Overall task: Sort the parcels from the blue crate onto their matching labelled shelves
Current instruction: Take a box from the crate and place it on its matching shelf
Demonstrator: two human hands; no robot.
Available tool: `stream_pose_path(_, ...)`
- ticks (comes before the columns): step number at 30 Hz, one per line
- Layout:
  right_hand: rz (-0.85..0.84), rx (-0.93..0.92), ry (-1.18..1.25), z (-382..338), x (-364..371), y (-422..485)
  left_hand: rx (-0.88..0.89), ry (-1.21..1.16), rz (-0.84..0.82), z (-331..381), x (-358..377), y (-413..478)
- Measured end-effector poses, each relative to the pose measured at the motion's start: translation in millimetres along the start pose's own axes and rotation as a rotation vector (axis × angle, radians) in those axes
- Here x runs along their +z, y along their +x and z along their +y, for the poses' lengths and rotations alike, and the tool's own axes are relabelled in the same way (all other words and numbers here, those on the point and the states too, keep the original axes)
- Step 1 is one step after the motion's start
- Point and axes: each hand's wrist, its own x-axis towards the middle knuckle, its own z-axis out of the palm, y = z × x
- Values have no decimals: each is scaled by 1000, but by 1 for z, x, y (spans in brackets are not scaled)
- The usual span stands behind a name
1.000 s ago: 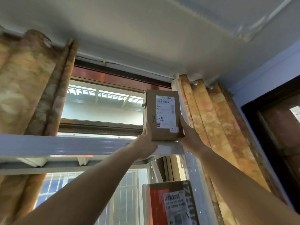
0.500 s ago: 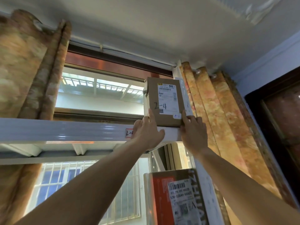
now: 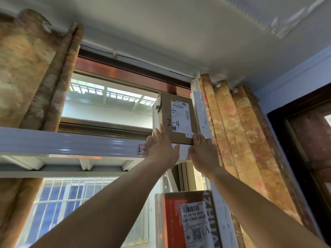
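Note:
A brown cardboard parcel [image 3: 176,118] with a white shipping label and a handwritten "2-4" stands upright on the top white shelf [image 3: 71,143], at its right end against the shelf post. My left hand [image 3: 161,145] presses straight fingers on the parcel's lower left front. My right hand [image 3: 202,149] presses flat against its lower right corner. A red-edged tag [image 3: 141,149] on the shelf's front rail reads "2-", its remainder hidden behind my left hand. The blue crate is out of view.
An orange and brown parcel [image 3: 189,219] with a barcode label stands on the shelf below. Patterned curtains [image 3: 232,133] hang right and left of the window [image 3: 107,104]. A white perforated post [image 3: 200,115] rises at the shelf's right end. A dark door frame [image 3: 293,140] is far right.
The parcel has gone from being lifted in both hands to standing on the top shelf. My fingers have uncurled and now press its front, pushing it back.

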Motion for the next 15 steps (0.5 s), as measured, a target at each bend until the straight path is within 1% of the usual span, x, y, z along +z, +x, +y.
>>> stream_pose_path(4,48,-8,54,-1,-1,-9,83,66,47,-10,6,-7)
stream_pose_path(6,35,-64,51,1,-5,-12,127,85,72,-14,5,-11)
stream_pose_path(9,35,-111,157,-3,-17,-18,171,31,94,-21,-4,-23)
stream_pose_path(11,81,-111,216,-13,-29,-28,251,11,136,-33,-17,-42)
stream_pose_path(13,128,-120,262,-31,-36,-48,360,72,173,-59,-34,-75)
stream_pose_path(15,135,-177,347,-60,-39,-80,477,189,124,-98,-50,-122)
